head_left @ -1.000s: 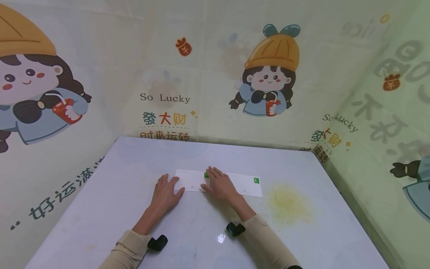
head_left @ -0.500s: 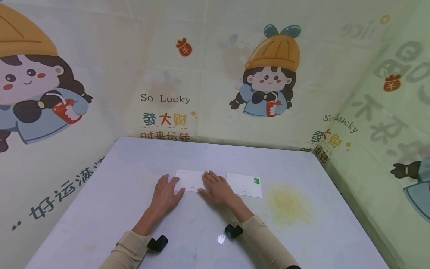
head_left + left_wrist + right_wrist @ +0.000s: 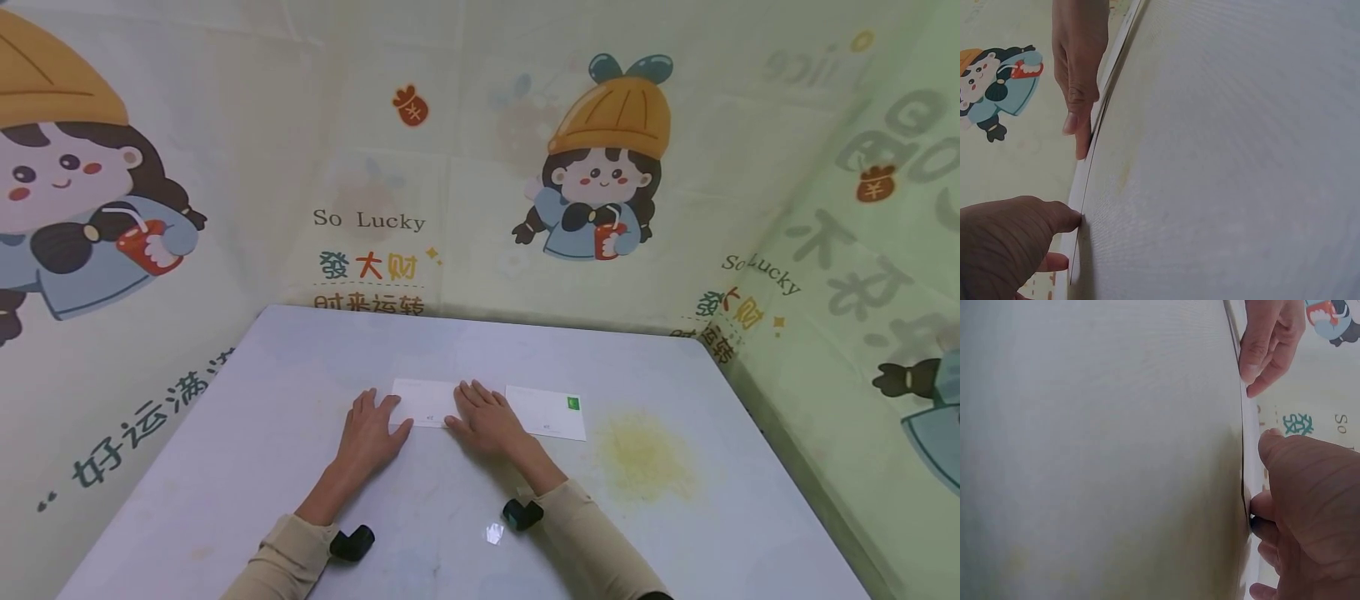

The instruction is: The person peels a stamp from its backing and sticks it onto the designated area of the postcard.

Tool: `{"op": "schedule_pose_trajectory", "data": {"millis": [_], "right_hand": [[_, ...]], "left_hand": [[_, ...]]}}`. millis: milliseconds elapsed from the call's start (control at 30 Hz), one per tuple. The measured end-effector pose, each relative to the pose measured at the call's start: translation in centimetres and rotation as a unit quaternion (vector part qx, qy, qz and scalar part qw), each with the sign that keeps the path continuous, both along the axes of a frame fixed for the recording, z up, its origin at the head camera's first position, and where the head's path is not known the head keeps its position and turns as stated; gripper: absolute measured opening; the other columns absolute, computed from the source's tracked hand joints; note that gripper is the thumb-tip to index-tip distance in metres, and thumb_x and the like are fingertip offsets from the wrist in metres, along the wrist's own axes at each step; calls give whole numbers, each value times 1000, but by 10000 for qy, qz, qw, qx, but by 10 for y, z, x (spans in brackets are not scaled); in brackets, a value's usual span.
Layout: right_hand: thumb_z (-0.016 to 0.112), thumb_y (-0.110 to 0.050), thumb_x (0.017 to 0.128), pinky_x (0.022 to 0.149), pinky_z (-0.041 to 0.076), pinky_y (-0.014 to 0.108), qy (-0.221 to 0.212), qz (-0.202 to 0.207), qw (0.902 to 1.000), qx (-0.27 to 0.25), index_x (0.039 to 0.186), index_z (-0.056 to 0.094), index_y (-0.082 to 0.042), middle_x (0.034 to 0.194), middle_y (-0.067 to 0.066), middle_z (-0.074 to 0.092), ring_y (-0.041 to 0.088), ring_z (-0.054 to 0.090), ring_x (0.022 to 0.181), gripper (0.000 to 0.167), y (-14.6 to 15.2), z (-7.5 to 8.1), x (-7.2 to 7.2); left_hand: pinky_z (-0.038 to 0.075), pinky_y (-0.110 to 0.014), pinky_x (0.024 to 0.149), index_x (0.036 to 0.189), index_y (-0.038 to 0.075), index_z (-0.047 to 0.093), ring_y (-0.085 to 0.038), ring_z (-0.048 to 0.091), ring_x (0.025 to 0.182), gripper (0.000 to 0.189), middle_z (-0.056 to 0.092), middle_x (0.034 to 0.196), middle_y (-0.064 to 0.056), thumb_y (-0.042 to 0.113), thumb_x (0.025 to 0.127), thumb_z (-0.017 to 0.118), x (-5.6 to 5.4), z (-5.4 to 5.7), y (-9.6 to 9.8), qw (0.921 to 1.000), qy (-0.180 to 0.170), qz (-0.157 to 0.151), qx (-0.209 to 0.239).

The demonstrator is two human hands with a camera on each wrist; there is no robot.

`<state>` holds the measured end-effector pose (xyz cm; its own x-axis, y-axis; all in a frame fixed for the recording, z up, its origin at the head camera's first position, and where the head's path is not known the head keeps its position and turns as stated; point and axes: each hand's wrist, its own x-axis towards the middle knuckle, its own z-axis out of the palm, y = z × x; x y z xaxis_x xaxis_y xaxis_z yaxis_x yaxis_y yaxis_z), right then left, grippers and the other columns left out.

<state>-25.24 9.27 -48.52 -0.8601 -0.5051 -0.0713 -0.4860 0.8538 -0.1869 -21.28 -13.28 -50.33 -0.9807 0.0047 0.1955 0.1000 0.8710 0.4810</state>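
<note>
Two white envelopes lie flat side by side on the white table (image 3: 435,500). The left envelope (image 3: 426,402) has my left hand (image 3: 371,435) at its left end, the thumb and fingertips resting at its edge. Across its right end lies my right hand (image 3: 489,422), fingers straight and close together, and the stamp corner is hidden beneath it. Just right of that hand, the right envelope (image 3: 542,411) shows a small green stamp (image 3: 573,403) in its upper right corner. Both wrist views show the two hands low along the thin paper edge.
A yellowish stain (image 3: 648,454) marks the table to the right. Black wrist devices (image 3: 352,543) sit under both sleeves. A small shiny spot (image 3: 493,533) lies near the front. Printed cloth walls (image 3: 480,275) stand behind and beside the table.
My right hand has slid slightly left and down, going from partly beside the green stamp on the left envelope to covering it. My left hand has stayed in place.
</note>
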Motion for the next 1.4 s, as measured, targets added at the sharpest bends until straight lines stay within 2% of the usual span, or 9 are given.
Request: {"op": "schedule_pose_trajectory", "data": {"millis": [367,600,1133,1300,1400], "right_hand": [[39,-50,109,123,22,55,-71,-81,9997,-197,160,32,-7,167,10,28,27,20,157,67,3,0,-2],[36,-51,109,122,22,56,-155,-79,9997,-146,161,30,-8,168,9,26,26,19,157,68,5,-4,-5],[35,-52,109,124,19,56,-316,-110,9994,-133,162,26,-7,169,10,22,27,16,157,70,6,2,-6],[36,-50,109,123,21,56,-253,-176,9991,-307,161,27,-5,168,11,24,27,19,157,69,6,-1,-7],[35,-47,110,121,28,54,57,-283,9978,-590,158,32,0,165,15,31,30,27,154,67,7,-3,-8]], "left_hand": [[35,-65,111,133,-6,59,-54,37,137,53,43,144,-40,26,93,72,-1,3,1,10000,29,-36,-24],[34,-64,112,135,-6,58,-53,37,138,54,42,144,-40,27,94,72,-1,3,0,10000,-26,-70,-60],[35,-65,111,132,-6,60,-54,37,137,52,43,143,-41,25,93,72,-4,3,0,9999,118,-72,-14],[34,-65,112,133,-6,59,-54,37,138,52,43,144,-41,25,94,72,-2,1,0,10000,41,-59,27],[34,-65,111,135,-5,59,-53,38,138,53,43,144,-40,26,94,71,-2,0,0,9999,12,-42,148]]}}
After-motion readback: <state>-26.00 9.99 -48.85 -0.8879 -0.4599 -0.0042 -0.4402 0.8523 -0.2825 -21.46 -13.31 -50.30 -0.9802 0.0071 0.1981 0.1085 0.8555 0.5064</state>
